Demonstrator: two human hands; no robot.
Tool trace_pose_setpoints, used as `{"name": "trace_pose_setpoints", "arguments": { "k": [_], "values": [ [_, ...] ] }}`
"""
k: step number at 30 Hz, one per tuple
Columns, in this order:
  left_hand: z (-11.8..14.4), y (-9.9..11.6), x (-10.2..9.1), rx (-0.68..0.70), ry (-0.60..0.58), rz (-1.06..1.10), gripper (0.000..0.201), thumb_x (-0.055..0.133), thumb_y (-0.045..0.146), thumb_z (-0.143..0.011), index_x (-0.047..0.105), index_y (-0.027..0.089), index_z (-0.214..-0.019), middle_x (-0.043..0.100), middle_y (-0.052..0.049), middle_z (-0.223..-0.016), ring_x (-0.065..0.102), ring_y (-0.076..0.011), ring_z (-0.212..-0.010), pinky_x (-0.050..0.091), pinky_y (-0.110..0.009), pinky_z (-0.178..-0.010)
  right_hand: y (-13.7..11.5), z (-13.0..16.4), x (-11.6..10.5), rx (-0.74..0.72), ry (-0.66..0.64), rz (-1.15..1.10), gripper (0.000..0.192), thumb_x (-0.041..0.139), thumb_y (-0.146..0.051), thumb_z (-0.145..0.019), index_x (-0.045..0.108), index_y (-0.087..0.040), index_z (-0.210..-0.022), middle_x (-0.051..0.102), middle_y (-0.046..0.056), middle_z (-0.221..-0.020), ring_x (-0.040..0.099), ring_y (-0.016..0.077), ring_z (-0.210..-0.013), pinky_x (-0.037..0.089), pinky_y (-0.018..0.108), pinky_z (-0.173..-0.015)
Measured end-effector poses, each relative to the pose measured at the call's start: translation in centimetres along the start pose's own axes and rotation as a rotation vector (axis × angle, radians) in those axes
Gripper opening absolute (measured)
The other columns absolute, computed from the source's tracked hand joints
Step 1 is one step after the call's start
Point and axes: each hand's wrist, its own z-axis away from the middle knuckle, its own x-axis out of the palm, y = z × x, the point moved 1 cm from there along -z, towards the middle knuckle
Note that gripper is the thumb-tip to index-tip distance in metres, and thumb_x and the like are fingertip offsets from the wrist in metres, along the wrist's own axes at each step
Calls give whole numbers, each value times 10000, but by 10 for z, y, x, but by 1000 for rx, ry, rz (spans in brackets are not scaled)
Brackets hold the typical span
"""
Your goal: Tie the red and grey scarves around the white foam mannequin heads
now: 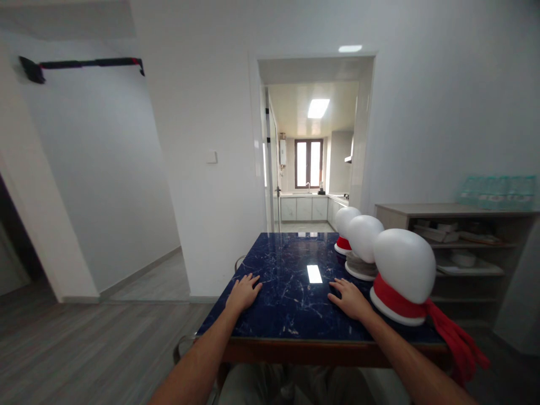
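Observation:
My left hand lies flat on the left part of a glossy dark blue marble-patterned table, fingers spread. On the right part rests my right hand, also flat with its fingers apart and holding nothing. Just right of it stands a white mannequin head on a round white base. A red scarf wraps its neck, and the fringed end hangs over the table edge. Behind it, a second white head has a grey wrap around its neck. Farther back is a third head with a red wrap.
A shelf unit stands right of the table, with several packed bottles on top. Beyond the table, a doorway opens to a kitchen with white cabinets. Part of a metal-framed chair shows at the left table edge.

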Motion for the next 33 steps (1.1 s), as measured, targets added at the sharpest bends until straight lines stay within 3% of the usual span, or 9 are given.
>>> {"name": "trace_pose_setpoints", "arguments": {
  "k": [6,12,15,18,21,24,28,33],
  "values": [
    [-2,-2,3,5,5,-3,627,333,571,-1061,511,254,-1572,385,-125,-1689,328,-307,-1584,223,-525,-1283,-3,3,-6,-4,16,-2,641,492,-615,-1002,641,-188,-1455,525,130,-1594,418,351,-1513,298,523,-1263],
    [-1,-1,1,-4,5,0,627,333,570,-1056,509,263,-1573,381,-113,-1692,324,-314,-1586,236,-527,-1279,-36,25,-28,-191,218,-104,450,472,-443,-1026,682,-229,-1361,676,116,-1383,586,299,-1314,442,458,-1170],
    [0,0,-1,-8,0,3,626,338,566,-1054,511,262,-1573,391,-116,-1687,333,-315,-1582,240,-524,-1278,-62,45,-59,-273,407,-66,372,464,-378,-1032,705,-273,-1295,676,94,-1370,555,310,-1339,410,494,-1190],
    [0,1,-2,-2,-2,3,618,348,559,-1052,516,264,-1569,397,-114,-1683,333,-319,-1581,240,-525,-1276,-72,62,-115,-177,706,68,406,485,-393,-1033,651,-276,-1385,560,83,-1534,402,340,-1487,297,557,-1251],
    [-1,0,-1,9,8,6,609,355,552,-1050,527,269,-1560,404,-111,-1680,338,-326,-1578,243,-529,-1272,-58,69,-179,54,922,208,702,558,-532,-990,402,-255,-1616,280,124,-1718,161,442,-1581,205,716,-1223],
    [-2,-1,1,12,17,6,600,357,548,-1049,540,274,-1550,417,-108,-1674,343,-324,-1576,246,-532,-1270,-28,67,-216,226,915,279,952,583,-686,-925,232,-230,-1684,113,210,-1743,75,552,-1554,258,843,-1087],
    [-3,0,2,8,22,12,602,359,552,-1047,552,266,-1541,421,-108,-1671,345,-325,-1575,243,-534,-1272,9,63,-213,320,813,296,939,575,-761,-883,346,-241,-1631,217,249,-1676,225,565,-1482,409,791,-990],
    [-2,1,1,3,20,21,602,359,548,-1047,542,267,-1547,406,-103,-1680,337,-323,-1578,236,-539,-1273,18,63,-199,314,832,325,845,591,-717,-880,407,-270,-1572,374,214,-1550,394,472,-1362,506,643,-950]
  ]
}}
